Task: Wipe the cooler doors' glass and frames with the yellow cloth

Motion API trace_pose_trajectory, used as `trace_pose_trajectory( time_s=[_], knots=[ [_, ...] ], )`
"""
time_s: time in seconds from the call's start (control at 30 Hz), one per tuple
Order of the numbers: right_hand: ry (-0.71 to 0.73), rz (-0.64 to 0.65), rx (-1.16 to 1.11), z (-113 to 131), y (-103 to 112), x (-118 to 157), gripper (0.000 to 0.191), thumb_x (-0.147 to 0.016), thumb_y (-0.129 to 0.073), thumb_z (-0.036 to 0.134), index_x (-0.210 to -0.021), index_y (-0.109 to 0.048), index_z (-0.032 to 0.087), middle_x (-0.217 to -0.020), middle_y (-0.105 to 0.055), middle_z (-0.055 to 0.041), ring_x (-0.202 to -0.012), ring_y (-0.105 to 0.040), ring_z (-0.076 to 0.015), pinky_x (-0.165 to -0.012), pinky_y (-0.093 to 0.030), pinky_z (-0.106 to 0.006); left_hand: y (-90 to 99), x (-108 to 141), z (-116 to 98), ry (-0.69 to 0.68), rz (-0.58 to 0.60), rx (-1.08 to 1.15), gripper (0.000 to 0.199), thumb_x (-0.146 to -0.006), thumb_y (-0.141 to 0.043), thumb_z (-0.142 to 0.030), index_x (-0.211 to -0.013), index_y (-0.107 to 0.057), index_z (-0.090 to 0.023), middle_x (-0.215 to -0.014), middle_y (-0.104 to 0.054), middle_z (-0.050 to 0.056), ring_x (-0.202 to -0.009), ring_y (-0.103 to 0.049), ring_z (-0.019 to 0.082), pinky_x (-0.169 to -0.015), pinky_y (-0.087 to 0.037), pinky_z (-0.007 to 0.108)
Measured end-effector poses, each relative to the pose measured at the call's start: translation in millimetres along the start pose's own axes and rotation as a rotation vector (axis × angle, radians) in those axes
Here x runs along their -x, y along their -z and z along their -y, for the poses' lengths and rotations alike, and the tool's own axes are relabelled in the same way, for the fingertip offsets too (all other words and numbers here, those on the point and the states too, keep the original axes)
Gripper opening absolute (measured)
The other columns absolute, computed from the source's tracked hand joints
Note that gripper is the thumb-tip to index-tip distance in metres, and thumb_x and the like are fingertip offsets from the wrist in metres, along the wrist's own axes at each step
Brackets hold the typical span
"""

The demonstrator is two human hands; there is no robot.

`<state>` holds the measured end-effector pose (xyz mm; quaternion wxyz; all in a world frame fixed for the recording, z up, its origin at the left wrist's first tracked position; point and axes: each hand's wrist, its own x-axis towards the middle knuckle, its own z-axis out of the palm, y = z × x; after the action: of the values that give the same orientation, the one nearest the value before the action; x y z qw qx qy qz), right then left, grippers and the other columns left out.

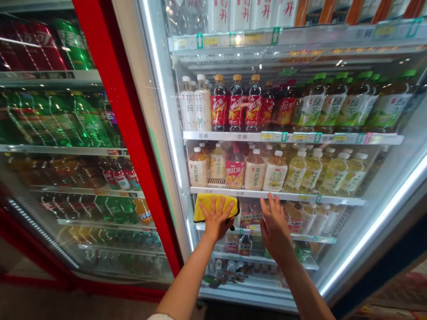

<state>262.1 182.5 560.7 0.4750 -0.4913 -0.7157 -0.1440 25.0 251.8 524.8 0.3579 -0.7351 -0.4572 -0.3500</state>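
A folded yellow cloth [204, 205] with a dark edge lies flat against the glass door of a drinks fridge. My left hand [218, 215] presses on it with fingers spread, holding it to the glass. To the right, my right hand [274, 220] is up at the door with its fingers stretched out and nothing in them. Whether its palm touches the glass, I cannot tell. Behind the hands are a white shelf [320, 198] with bottled teas and a lower row of bottles [296, 218], partly hidden by my right hand and the cloth.
Higher up, a shelf edge [227, 137] carries red-label bottles [235, 104] and green-capped bottles [343, 104]. A red door frame [133, 133] and a second fridge with green bottles [88, 115] are at left. Bright light strips [163, 89] line the fridge sides.
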Motion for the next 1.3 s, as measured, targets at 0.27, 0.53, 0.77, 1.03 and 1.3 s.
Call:
trace_pose_trajectory(
  time_s=[0.27, 0.53, 0.77, 1.03, 1.3],
  knots=[
    [0.038, 0.036, -0.057, 23, -12, -6, 0.075, -0.099, -0.042, 0.013, -0.164, -0.011, 0.031, -0.171, -0.016, -0.0125, -0.158, -0.011, -0.0354, -0.114, -0.039, -0.068, 22.4, -6, 58, -0.103, 0.0, -0.052, 0.054, -0.092, -0.066, -0.043, -0.144, -0.054, -0.042, -0.152, -0.056, 0.003, -0.157, -0.021, 0.027, -0.125, 0.011, 0.059],
    [0.003, -0.019, -0.085, 53, -16, -13, 0.073, -0.1, -0.039, 0.011, -0.164, -0.013, 0.034, -0.171, -0.02, -0.0108, -0.157, -0.015, -0.0339, -0.117, -0.037, -0.066, 20.0, 8, 49, -0.056, 0.083, -0.026, 0.049, -0.093, -0.064, -0.042, -0.141, -0.056, -0.047, -0.149, -0.059, 0.002, -0.154, -0.03, 0.029, -0.124, 0.013, 0.062],
    [0.057, 0.002, -0.087, 57, -27, -17, 0.072, -0.099, -0.043, 0.016, -0.164, -0.015, 0.032, -0.171, -0.018, -0.0108, -0.157, -0.013, -0.0357, -0.117, -0.036, -0.067, 49.8, -36, 92, 0.089, -0.037, -0.073, 0.057, -0.094, -0.062, -0.039, -0.149, -0.05, -0.039, -0.161, -0.043, 0.005, -0.159, -0.008, 0.03, -0.124, 0.008, 0.065],
    [0.065, -0.011, -0.071, 55, -35, -12, 0.071, -0.101, -0.042, 0.021, -0.165, -0.013, 0.032, -0.171, -0.02, -0.0108, -0.157, -0.017, -0.037, -0.114, -0.042, -0.066, 20.9, 70, 82, 0.184, 0.033, -0.014, 0.06, -0.088, -0.071, -0.031, -0.146, -0.055, -0.031, -0.165, -0.036, 0.011, -0.158, -0.009, 0.034, -0.125, -0.002, 0.065],
    [0.052, -0.017, -0.047, 52, -26, -22, 0.073, -0.102, -0.045, 0.024, -0.165, -0.009, 0.032, -0.171, -0.018, -0.0116, -0.156, -0.019, -0.0394, -0.113, -0.042, -0.066, 45.6, -9, 113, 0.371, -0.124, -0.012, 0.067, -0.098, -0.054, -0.033, -0.16, -0.03, -0.023, -0.172, -0.007, 0.013, -0.158, 0.005, 0.034, -0.123, 0.003, 0.069]
  ],
)
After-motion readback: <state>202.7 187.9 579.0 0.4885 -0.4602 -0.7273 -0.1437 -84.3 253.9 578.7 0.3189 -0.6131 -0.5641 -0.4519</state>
